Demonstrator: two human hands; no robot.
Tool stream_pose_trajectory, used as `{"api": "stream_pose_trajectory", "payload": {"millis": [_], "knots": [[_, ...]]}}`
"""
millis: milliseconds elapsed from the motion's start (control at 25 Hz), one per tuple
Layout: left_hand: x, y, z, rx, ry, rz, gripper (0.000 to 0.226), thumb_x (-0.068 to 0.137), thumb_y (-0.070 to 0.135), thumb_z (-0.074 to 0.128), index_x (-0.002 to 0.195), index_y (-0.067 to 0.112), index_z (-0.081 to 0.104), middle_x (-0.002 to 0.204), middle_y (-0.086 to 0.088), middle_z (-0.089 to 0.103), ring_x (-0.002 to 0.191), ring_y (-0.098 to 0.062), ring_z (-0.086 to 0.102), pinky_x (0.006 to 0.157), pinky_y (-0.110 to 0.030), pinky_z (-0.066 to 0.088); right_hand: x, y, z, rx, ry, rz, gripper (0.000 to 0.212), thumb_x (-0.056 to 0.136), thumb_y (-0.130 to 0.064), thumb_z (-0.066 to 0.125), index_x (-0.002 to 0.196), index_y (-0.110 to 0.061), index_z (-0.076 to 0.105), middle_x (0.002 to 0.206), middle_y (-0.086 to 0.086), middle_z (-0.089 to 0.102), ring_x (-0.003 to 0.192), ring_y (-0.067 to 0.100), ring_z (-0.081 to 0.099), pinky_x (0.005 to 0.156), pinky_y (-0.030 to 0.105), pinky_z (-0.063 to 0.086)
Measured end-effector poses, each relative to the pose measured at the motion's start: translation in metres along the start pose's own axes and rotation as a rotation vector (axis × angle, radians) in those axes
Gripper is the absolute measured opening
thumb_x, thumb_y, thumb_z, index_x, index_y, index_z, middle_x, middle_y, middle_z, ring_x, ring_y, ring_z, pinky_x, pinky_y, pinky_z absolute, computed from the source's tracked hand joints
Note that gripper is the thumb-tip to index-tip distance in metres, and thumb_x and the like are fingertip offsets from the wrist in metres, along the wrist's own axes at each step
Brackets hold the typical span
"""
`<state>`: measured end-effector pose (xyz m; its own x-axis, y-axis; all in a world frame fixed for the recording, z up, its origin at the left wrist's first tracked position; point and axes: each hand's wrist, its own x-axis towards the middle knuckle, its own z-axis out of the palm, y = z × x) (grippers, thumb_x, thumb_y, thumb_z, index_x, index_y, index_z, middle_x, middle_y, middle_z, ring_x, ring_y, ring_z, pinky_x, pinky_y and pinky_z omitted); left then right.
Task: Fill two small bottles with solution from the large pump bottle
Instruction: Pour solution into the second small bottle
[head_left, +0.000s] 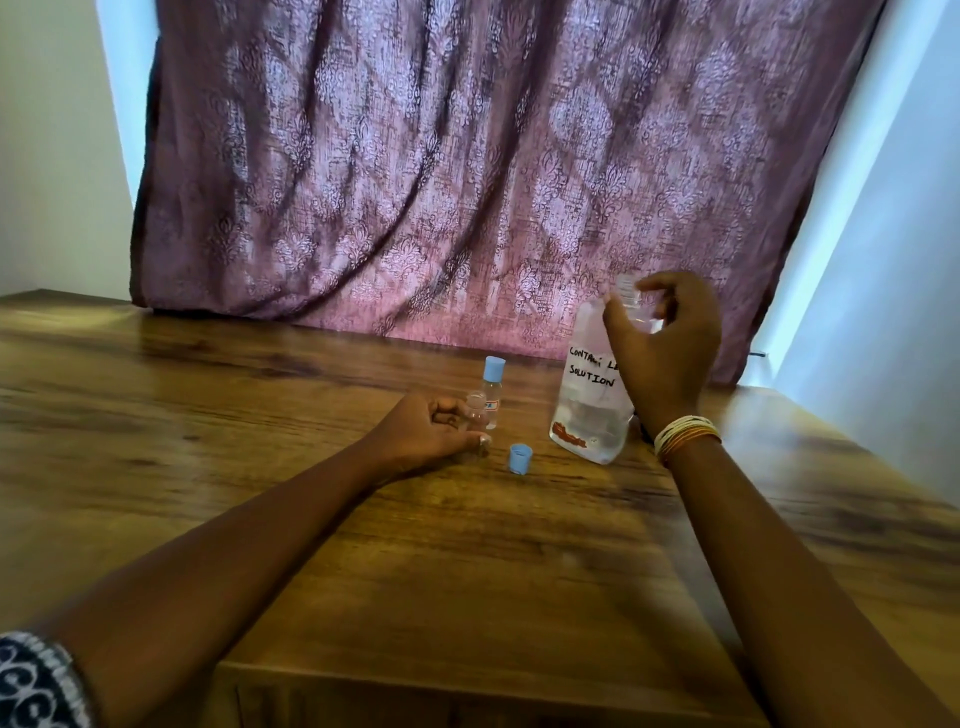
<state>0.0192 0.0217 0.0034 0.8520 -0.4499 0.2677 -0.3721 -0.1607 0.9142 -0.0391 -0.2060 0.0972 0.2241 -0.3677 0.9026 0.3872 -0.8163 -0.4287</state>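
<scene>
A patterned sleeve sat at the far left edge, at the person's left upper arm. The left hand rested on the wooden bench, its fingers curled around an uncapped small bottle that stood upright. Just behind that one, at its one o'clock, a second small bottle stood with its blue cap on. A loose blue cap lay on the bench at four o'clock from the left hand, apart from it. Further right, the large bottle, clear and hand-lettered with the word SOLUTION, stood tilted at three o'clock from the small bottles. The right hand gripped its neck from above, fingers curled round the top; bangles circled that wrist. A mauve patterned curtain hung behind the bench
</scene>
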Motion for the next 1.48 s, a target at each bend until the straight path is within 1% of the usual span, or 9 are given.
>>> {"api": "stream_pose_trajectory", "payload": {"millis": [80,200,320,400,520,680,920,1280,1480], "knots": [[0.001,0.0,0.001,-0.009,0.004,-0.01,0.03,0.076,0.016,0.078,0.104,0.006,0.072,0.098,-0.008,0.077,0.097,-0.023,0.072,0.088,-0.036,0.057,0.002,0.008,0.002,-0.037,0.069,0.068,0.059,0.065,-0.039,0.081,0.11,-0.012,0.054,0.109,0.008,0.053,0.094,0.015,0.049,0.081,0.028,0.045],[0.0,0.001,0.003,-0.062,-0.006,-0.004,0.026,0.08,0.014,0.075,0.104,0.005,0.071,0.1,-0.013,0.076,0.098,-0.03,0.071,0.093,-0.047,0.054,0.004,0.015,0.002,0.07,-0.131,0.308,0.097,0.06,-0.041,0.087,0.138,-0.021,0.032,0.135,0.002,0.042,0.12,0.017,0.046,0.098,0.031,0.045],[0.0,0.001,-0.001,-0.19,-0.062,-0.008,0.028,0.08,0.012,0.073,0.108,0.016,0.069,0.108,-0.013,0.074,0.102,-0.03,0.07,0.093,-0.048,0.054,-0.001,0.026,0.006,0.349,-0.33,0.534,0.089,0.067,-0.027,0.087,0.138,-0.011,0.035,0.115,-0.007,0.057,0.095,0.008,0.063,0.08,0.026,0.058],[0.0,0.002,-0.003,-0.257,-0.08,0.003,0.031,0.077,0.016,0.073,0.108,0.017,0.067,0.11,-0.014,0.073,0.103,-0.032,0.069,0.091,-0.047,0.053,-0.003,0.034,0.01,0.342,-0.337,0.559,0.073,0.065,-0.028,0.088,0.124,-0.005,0.052,0.112,0.008,0.067,0.091,0.02,0.07,0.078,0.043,0.061],[0.001,0.003,-0.001,-0.304,-0.065,-0.004,0.022,0.083,0.007,0.067,0.104,0.013,0.067,0.102,-0.01,0.075,0.093,-0.023,0.072,0.077,-0.036,0.059,-0.007,0.029,0.01,0.335,-0.381,0.367,0.056,0.065,-0.018,0.087,0.113,-0.006,0.059,0.109,0.008,0.069,0.091,0.018,0.07,0.073,0.03,0.061],[0.0,0.007,0.0,-0.304,-0.069,0.0,0.023,0.083,0.004,0.065,0.105,0.006,0.066,0.09,0.001,0.077,0.081,-0.011,0.073,0.068,-0.027,0.057,-0.018,0.018,0.012,0.222,-0.562,0.015,0.067,0.058,-0.027,0.089,0.116,-0.016,0.058,0.112,-0.008,0.064,0.098,0.006,0.061,0.082,0.014,0.051],[0.0,0.006,0.0,-0.308,-0.037,0.052,0.021,0.088,0.003,0.061,0.108,0.0,0.066,0.095,-0.01,0.074,0.08,-0.015,0.07,0.061,-0.021,0.053,-0.028,0.023,0.019,-0.002,-0.7,-0.311,0.066,0.06,-0.033,0.083,0.12,-0.017,0.06,0.118,0.003,0.068,0.103,0.02,0.065,0.09,0.046,0.052],[-0.001,0.009,0.001,-0.275,-0.045,0.056,0.023,0.088,0.002,0.06,0.11,-0.005,0.064,0.09,-0.009,0.072,0.064,-0.003,0.068,0.054,-0.018,0.052,-0.032,0.018,0.027,-0.039,-0.718,-0.445,0.054,0.067,-0.046,0.075,0.115,-0.023,0.063,0.108,-0.005,0.071,0.102,0.018,0.066,0.087,0.051,0.049],[-0.001,0.006,0.0,-0.287,-0.017,0.052,0.015,0.084,0.01,0.067,0.098,0.013,0.071,0.087,-0.005,0.076,0.089,-0.034,0.064,0.076,-0.042,0.053,-0.032,0.012,0.026,-0.107,-0.695,-0.526,0.049,0.072,-0.044,0.074,0.114,-0.023,0.064,0.11,-0.007,0.069,0.107,0.017,0.062,0.091,0.048,0.042]]}}
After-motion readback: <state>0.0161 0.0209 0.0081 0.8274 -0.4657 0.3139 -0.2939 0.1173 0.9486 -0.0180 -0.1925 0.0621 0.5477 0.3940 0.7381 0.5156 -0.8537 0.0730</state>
